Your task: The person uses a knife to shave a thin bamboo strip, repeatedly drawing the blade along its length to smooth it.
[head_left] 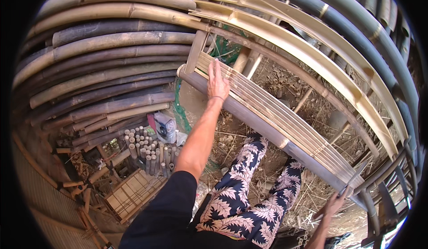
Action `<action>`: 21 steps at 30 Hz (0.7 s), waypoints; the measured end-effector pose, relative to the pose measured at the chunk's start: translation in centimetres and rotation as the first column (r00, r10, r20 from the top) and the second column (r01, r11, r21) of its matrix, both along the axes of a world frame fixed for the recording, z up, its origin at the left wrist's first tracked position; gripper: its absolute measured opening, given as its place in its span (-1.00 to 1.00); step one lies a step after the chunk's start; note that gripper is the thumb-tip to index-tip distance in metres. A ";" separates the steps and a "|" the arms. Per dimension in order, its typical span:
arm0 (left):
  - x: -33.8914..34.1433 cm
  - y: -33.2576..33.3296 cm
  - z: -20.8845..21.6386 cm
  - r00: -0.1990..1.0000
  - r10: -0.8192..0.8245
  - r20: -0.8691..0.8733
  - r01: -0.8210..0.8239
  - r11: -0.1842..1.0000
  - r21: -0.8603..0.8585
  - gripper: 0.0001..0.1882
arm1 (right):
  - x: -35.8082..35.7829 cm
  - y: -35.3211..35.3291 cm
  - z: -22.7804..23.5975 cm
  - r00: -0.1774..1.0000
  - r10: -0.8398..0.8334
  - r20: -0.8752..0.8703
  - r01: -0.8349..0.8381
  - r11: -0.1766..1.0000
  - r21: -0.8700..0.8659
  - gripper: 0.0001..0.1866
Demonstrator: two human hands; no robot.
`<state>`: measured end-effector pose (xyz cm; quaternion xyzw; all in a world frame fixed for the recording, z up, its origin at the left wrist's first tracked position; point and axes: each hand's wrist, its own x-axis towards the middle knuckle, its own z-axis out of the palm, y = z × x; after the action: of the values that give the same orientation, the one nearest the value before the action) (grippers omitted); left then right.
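Several thin bamboo strips (277, 120) lie side by side along a thick dark bamboo pole (254, 119) that slopes down to the right in front of me. My left hand (217, 84) rests flat on the upper end of the strips and pole, fingers stretched out, close to a short wooden post (196, 52). At the lower right end, my right hand (331, 205) is closed round a knife (355, 178). Its long narrow blade points up past the ends of the strips. Part of the handle is hidden in my fingers.
Stacked bamboo poles (120, 39) fill the left. Split bamboo lengths (312, 50) and green-grey poles (356, 8) curve past the far side. Short cut bamboo tubes (149, 153) stand by a plastic bag (165, 127) at lower left. Straw litters the ground below.
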<state>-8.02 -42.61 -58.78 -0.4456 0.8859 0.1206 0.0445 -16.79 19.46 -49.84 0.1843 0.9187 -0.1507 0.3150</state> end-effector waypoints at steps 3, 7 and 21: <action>2.2 -3.3 -1.8 0.985 -0.167 -0.034 0.168 0.985 0.028 -0.43 | 3.5 -10.0 0.4 0.897 0.211 -0.389 -0.326 0.909 -0.258 -0.42; 1.3 -3.8 -2.2 0.973 -0.188 -0.134 0.199 0.977 0.077 -0.75 | 2.6 -24.4 0.8 0.796 0.586 -0.151 -0.592 0.705 -0.390 -0.39; -2.1 -7.9 1.3 0.946 -0.207 -0.251 0.297 0.865 0.405 -0.36 | 0.3 -36.2 -1.2 0.711 0.695 0.110 -0.574 0.663 -0.481 -0.34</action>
<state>-10.11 -50.48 -57.51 -0.2896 0.8867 0.3535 0.0702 -16.52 -16.73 -51.06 -0.2025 0.8151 -0.1923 0.5076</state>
